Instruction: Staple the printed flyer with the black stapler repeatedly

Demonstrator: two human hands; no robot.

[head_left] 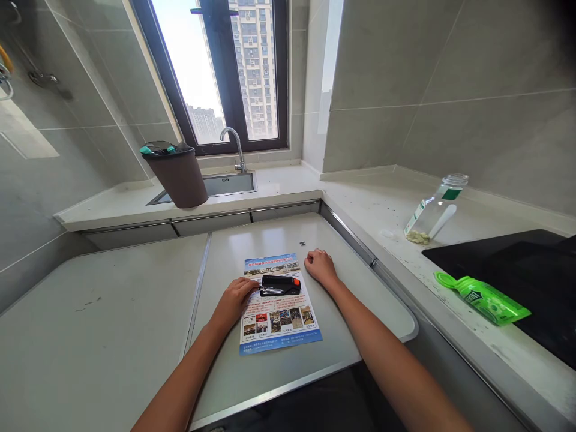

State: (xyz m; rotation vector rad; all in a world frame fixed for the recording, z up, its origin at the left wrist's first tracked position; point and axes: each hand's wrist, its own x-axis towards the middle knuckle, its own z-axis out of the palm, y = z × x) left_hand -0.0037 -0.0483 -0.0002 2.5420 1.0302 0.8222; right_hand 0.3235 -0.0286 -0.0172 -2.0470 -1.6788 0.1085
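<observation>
A black stapler [281,285] with an orange-red patch lies across a printed flyer [281,348] on the white table. Its metal staple rail shows along the left end. There, the fingers of my left hand [234,300] are closed on the stapler's tip, with the palm over the flyer's left edge. Just right of the flyer's upper part, my right hand [320,266] rests on the table with its fingers curled in; nothing shows in it. Short strips of staples [303,243] lie on the table beyond my right hand.
A brown bin [180,180] stands by the sink [229,183] and its faucet [240,150]. On the right counter are a glass bottle [429,210] and a green pouch [490,300], partly over a black cooktop [531,258]. A metal strip divides the table [112,312].
</observation>
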